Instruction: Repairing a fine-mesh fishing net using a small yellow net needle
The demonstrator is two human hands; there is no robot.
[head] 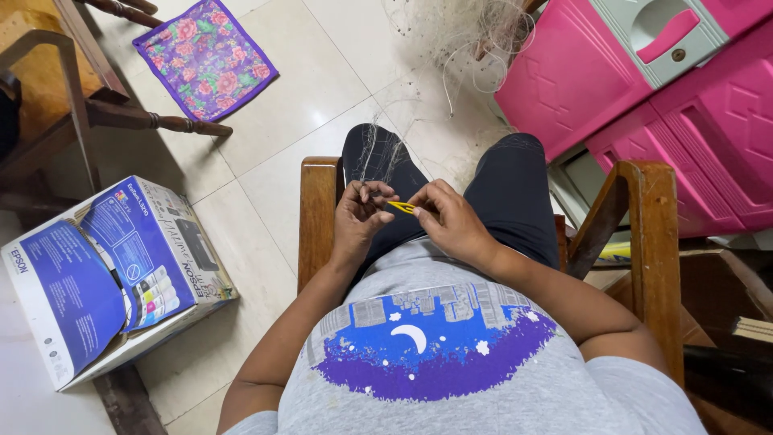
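While the person sits in a wooden armchair (654, 242), both hands meet over the lap, just above the dark trousers (515, 201). A small yellow needle-like tool (402, 207) lies between the 2 hands, pointing toward the left one. The right hand (455, 221) has its fingertips pinched shut on the tool's near end, so only the tip shows. The left hand (360, 213) is curled, its fingers closed together on thin pale netting thread (377, 161), which runs up over the left knee. The tool's tip sits just beside the left fingers; whether it touches them cannot be told.

That thread leads away to a loose tangle of fine net (475, 36) heaped on the pale tiled floor (338, 72) ahead of the knees. To the right of the tangle stands a pink plastic cabinet (644, 89) with a grey panel, close against the chair's arm. On the left, well apart from the hands, a blue and white cardboard box (105, 274) lies on the floor. Beyond it stands another wooden chair (97, 105), and a purple flowered cloth (205, 56) lies flat on the tiles.
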